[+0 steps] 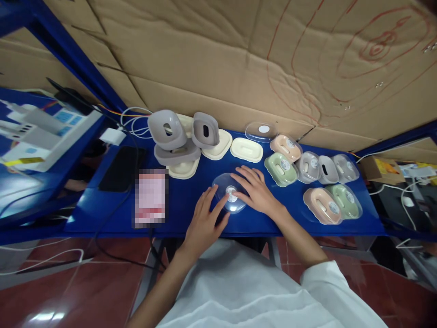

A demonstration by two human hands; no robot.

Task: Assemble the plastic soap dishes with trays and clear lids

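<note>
A clear plastic lid [223, 186] with a round label [232, 194] at its centre lies on the blue table in front of me. My left hand [205, 214] touches the lid's left side and label, fingers apart. From the right, my right hand [254, 191] rests on the lid, its fingers spread over the upper right edge and a fingertip by the label. Beyond the lid sits a cream oval tray [246, 150]. Another clear lid [261, 131] with a white round label lies at the cardboard wall.
Grey boxes [167, 130] and cream pieces [218, 146] are piled at the back left. Several pink, green and grey boxes with clear lids [322, 206] stand on the right. A blurred pink item [150, 197] and a black phone-like slab [119, 168] lie left, with cables.
</note>
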